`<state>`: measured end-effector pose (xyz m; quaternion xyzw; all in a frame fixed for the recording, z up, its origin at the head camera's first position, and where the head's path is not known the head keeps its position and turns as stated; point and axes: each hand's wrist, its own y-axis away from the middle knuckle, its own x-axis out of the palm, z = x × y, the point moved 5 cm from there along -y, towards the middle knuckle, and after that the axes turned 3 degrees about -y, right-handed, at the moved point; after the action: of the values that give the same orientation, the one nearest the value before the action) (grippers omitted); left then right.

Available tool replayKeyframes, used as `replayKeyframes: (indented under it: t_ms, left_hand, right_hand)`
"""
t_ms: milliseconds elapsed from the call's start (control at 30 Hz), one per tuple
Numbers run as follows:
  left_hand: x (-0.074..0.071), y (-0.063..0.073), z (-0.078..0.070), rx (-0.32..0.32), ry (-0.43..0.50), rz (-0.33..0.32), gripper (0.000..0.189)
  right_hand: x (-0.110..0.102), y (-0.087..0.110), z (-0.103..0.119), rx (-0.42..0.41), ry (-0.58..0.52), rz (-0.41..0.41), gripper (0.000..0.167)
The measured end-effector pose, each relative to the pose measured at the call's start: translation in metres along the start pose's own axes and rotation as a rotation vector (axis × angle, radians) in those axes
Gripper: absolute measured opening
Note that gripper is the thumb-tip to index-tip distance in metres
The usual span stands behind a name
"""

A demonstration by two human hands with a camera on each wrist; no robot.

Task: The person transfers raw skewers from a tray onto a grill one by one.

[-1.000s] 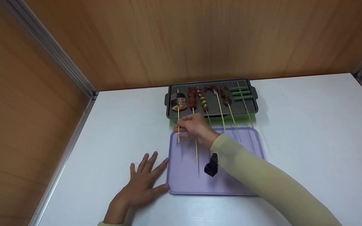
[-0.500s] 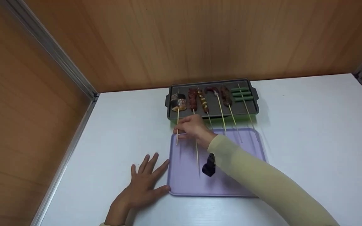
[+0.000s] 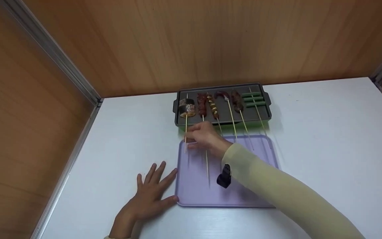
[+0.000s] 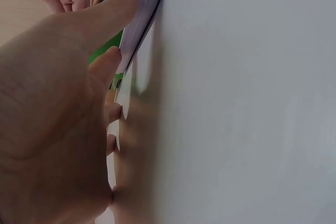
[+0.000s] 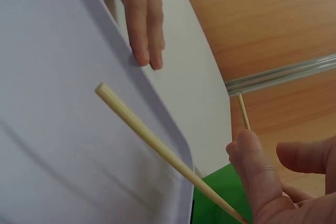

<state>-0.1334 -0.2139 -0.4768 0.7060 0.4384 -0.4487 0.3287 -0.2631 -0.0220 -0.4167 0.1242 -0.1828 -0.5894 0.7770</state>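
In the head view, my right hand (image 3: 204, 134) is at the stick of the leftmost skewer (image 3: 187, 108), which carries dark-skinned round slices. Some fingers lie behind that stick and touch or nearly touch it. In the right wrist view, the thumb (image 5: 304, 156) stands apart from the fingers (image 5: 257, 166), and the stick (image 5: 243, 111) runs behind a fingertip. Underneath passes the stick (image 5: 168, 156) of the red meat skewer (image 3: 202, 104). My left hand (image 3: 153, 194) lies flat with spread fingers, thumb and forefinger at the left edge of the lilac tray (image 3: 194, 192).
A dark grill plate (image 3: 224, 113) on a green base stands near the wooden back wall (image 3: 211, 43), holding several skewers. Their sticks overhang the tray's far part. Green pieces (image 3: 253, 99) sit on the rightmost skewer. Side walls rise left and right of the white table (image 3: 327, 139).
The leftmost stick's near end has swung slightly left. My right hand's fingers now look blurred beside it. My left hand stays put.
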Motion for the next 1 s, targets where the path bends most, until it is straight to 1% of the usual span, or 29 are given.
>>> replayKeyframes:
  t_ms: [133, 300, 400, 500, 600, 733, 833, 900, 1000]
  left_hand:
    - [0.000, -0.001, 0.001, 0.001, 0.004, -0.001, 0.073]
    - [0.002, -0.003, 0.004, -0.015, -0.005, 0.025, 0.074]
    - [0.003, -0.005, 0.005, -0.027, -0.012, 0.038, 0.075]
    - [0.004, -0.006, 0.006, -0.029, -0.012, 0.037, 0.075]
    - [0.004, -0.007, 0.007, -0.022, -0.011, 0.026, 0.075]
    - [0.002, -0.007, 0.007, -0.009, 0.001, 0.007, 0.073]
    - [0.002, -0.007, 0.007, -0.004, 0.013, 0.012, 0.073]
    - [0.003, -0.008, 0.007, -0.002, 0.013, 0.016, 0.074]
    - [0.003, -0.009, 0.008, 0.002, 0.016, 0.014, 0.073]
  right_hand:
    - [0.000, 0.008, 0.002, -0.032, 0.046, 0.036, 0.043]
    - [-0.007, 0.020, 0.004, -0.078, 0.107, 0.052, 0.042]
    - [-0.013, 0.030, 0.002, -0.113, 0.138, 0.061, 0.040]
    - [-0.021, 0.045, -0.002, -0.163, 0.188, 0.086, 0.038]
    - [-0.033, 0.062, -0.008, -0.208, 0.223, 0.104, 0.036]
    - [-0.053, 0.085, -0.015, -0.253, 0.228, 0.119, 0.037]
    - [-0.069, 0.104, -0.020, -0.309, 0.246, 0.131, 0.039]
    - [-0.081, 0.116, -0.024, -0.355, 0.264, 0.123, 0.039]
    - [-0.099, 0.131, -0.028, -0.402, 0.307, 0.076, 0.038]
